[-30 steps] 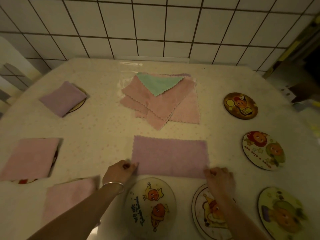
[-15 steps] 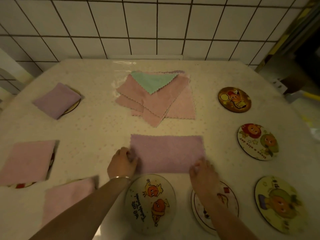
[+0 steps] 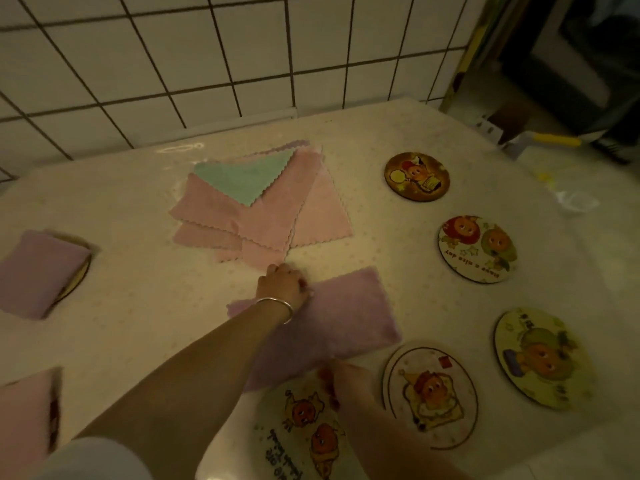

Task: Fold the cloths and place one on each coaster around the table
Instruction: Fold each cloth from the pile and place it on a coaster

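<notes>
A purple cloth (image 3: pixel 349 313), folded to a rectangle, lies on the table in front of me. My left hand (image 3: pixel 282 284) reaches across it and grips its far edge with curled fingers. My right hand (image 3: pixel 341 375), blurred, pinches the near edge. Bare cartoon coasters lie beneath my right wrist (image 3: pixel 304 427), just right of it (image 3: pixel 431 396), and along the right side (image 3: pixel 543 358), (image 3: pixel 477 249), (image 3: pixel 416 177). A pile of unfolded pink cloths (image 3: pixel 277 220) with a green cloth (image 3: pixel 246 178) on top sits beyond.
On the left, a folded purple cloth (image 3: pixel 38 271) covers one coaster and a folded pink cloth (image 3: pixel 24 420) covers another. A white tiled wall (image 3: pixel 207 64) backs the table (image 3: pixel 138 289). Crumpled clear plastic (image 3: pixel 571 200) lies near the table's right edge.
My left hand has moved from the cloth's left end to its far edge. My right hand has slid left along the near edge. The view has swung, tilting the table.
</notes>
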